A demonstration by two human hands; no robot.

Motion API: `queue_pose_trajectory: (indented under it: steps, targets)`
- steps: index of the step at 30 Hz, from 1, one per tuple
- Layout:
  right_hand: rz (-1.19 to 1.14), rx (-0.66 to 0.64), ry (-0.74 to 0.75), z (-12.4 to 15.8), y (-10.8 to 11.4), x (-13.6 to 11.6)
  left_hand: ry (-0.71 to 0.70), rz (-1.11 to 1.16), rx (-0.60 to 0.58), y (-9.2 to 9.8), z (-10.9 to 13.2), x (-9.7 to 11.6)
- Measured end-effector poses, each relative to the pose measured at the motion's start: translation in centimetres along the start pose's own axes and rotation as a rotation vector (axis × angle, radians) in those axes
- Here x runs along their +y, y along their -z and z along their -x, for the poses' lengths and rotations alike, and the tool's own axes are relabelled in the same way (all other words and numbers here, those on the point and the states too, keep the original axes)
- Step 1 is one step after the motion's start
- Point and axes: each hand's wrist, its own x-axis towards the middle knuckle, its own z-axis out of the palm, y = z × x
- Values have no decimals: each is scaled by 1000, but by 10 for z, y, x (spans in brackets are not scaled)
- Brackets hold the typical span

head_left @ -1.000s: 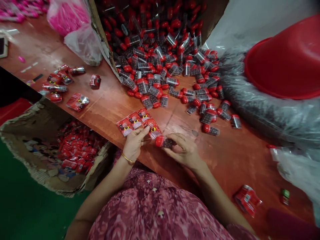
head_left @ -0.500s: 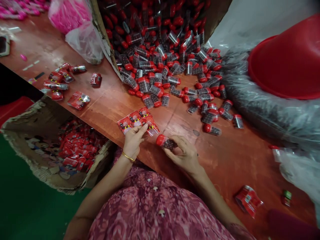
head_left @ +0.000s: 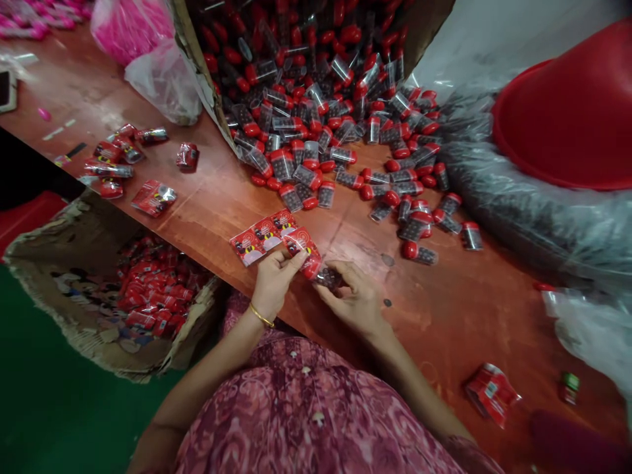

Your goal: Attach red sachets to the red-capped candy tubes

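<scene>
My left hand pinches a red printed plastic sleeve between thumb and fingers. In my right hand is a small clear container with dark contents, held by its clear end. Its red cap meets the near end of the sleeve; I cannot tell how far inside it is. Flat red printed sleeves lie on the table beside my left fingers. Beyond both hands, many more red-capped containers spill from a cardboard box.
Wrapped pieces lie at the table's left. Below that edge, an open carton holds red packets. A red tub rests on a filled plastic bag at right. A red packet lies near my right forearm.
The sleeve in my left hand is lifted off the others and moved right. The container's red cap has come against it, tilted downward to the right.
</scene>
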Motion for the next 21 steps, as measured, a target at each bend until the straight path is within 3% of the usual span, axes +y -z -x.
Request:
queue_pose_trajectory:
  steps: [7,10,21]
  targets:
    - [-28,66,-30,0,-10,3,81,120,-13,-6,4,-5]
    - [3,88,-58,1,-13,3,118,198,33,-9,8,-7]
    - [4,83,-98,-8,-21,-4,61,353,159,-10,6,-11]
